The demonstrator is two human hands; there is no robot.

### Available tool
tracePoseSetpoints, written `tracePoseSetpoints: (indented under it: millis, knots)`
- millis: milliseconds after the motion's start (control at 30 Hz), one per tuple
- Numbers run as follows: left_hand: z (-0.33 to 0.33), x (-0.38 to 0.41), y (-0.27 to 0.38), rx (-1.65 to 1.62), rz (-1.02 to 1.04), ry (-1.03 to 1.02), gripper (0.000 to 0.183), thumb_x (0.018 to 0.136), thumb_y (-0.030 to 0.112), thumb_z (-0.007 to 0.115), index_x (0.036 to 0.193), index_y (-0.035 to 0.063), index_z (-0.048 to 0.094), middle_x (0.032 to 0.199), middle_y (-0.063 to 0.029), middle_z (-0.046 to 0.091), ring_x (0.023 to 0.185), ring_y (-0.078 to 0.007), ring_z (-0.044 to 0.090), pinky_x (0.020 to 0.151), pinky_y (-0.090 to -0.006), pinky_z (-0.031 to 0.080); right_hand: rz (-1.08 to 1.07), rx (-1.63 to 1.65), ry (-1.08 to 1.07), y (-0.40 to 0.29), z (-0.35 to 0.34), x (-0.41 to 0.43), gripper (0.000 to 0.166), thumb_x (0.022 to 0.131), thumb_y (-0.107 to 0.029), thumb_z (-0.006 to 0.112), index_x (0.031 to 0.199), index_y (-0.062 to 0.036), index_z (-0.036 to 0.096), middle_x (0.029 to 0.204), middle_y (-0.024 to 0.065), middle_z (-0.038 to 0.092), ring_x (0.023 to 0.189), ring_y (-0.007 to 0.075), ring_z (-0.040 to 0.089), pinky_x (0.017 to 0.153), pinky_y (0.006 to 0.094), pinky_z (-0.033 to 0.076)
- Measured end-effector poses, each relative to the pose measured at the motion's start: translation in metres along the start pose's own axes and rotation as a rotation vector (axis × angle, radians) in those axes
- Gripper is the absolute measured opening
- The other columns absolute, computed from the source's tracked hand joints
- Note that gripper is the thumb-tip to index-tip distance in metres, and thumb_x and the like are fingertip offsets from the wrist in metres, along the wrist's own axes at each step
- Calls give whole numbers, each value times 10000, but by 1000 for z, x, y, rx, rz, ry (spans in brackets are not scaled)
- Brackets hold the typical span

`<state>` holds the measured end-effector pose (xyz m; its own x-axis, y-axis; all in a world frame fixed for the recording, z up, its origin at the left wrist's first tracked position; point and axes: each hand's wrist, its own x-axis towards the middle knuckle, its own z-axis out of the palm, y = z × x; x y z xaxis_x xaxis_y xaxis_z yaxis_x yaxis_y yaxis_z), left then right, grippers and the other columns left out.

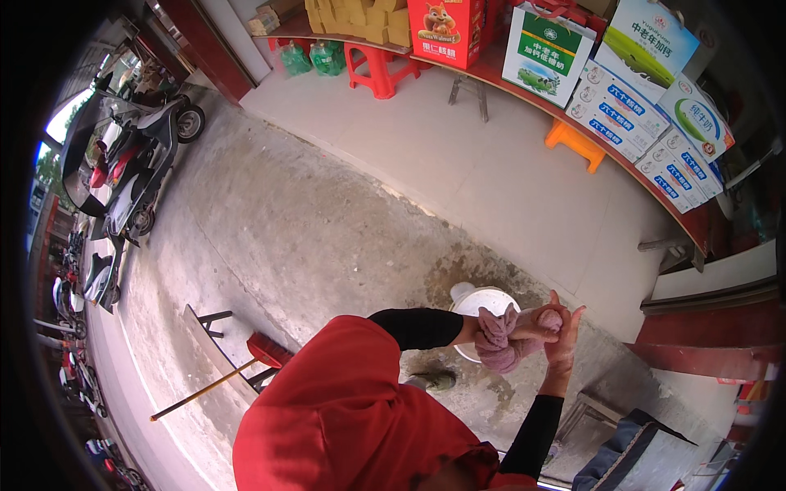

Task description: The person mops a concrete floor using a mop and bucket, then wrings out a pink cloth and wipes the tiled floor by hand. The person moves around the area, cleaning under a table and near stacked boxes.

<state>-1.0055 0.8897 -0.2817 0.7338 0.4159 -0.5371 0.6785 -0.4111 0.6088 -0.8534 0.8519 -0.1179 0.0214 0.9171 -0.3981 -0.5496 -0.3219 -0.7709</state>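
A bunched pink cloth (502, 347) hangs over a white bucket (485, 297). My left hand (533, 325) is closed on the cloth, which wraps around the wrist side of that hand and bulges out between its fingers. My right hand (564, 344) touches the cloth's end and my left hand, with thumb and at least one finger stretched out. Whether its palm grips the cloth is hard to see. The bucket stands on the wet concrete floor, partly hidden by the cloth and hands.
A long table (534, 92) bears drink cartons and boxes, with a red plastic stool (379, 69) under it. A wooden bench (215, 350) and a red broom (268, 351) are at the left. Parked scooters (132, 178) stand beyond. A low step edge (424, 207) crosses the floor.
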Motion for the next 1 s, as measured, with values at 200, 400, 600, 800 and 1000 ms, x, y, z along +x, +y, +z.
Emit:
tracePoseSetpoints:
  millis: [200,400,600,800,1000]
  knots:
    - [-18,-3,-1,-179,15,89,241,815,268,588,957,96,500,791,-14,491,629,-122,470,521,-248,423,-475,-1403,-83,-53,60,-69,967,491,-411,819,1299,-89,397,1273,176,446,1242,290,360,986,373,325]
    - [-43,45,69,-726,352,772,220,810,258,588,936,96,508,786,-13,496,628,-127,473,521,-253,424,-862,-1678,-227,-4,101,-71,760,439,-203,835,1130,-104,535,1231,130,449,1195,374,390,972,443,317]
    - [-45,27,67,-1600,173,324,121,797,209,571,812,91,548,756,-44,546,708,-193,547,595,-305,471,-946,-1488,-259,-37,61,-108,179,686,-18,627,854,-63,586,1059,147,512,834,350,592,669,420,504]
    - [-66,-62,136,-2315,261,126,67,783,106,536,813,56,569,737,-90,557,737,-238,578,695,-374,515,-1053,-1141,222,-82,44,-135,82,824,-52,556,889,-11,527,887,164,575,703,269,580,596,356,491]
    - [-145,-131,217,-1742,598,628,179,669,-57,489,823,13,550,711,-74,536,642,-170,541,653,-320,493,-792,116,477,-84,-3,-110,112,873,-152,549,912,-90,465,787,34,538,683,125,526,527,274,477]
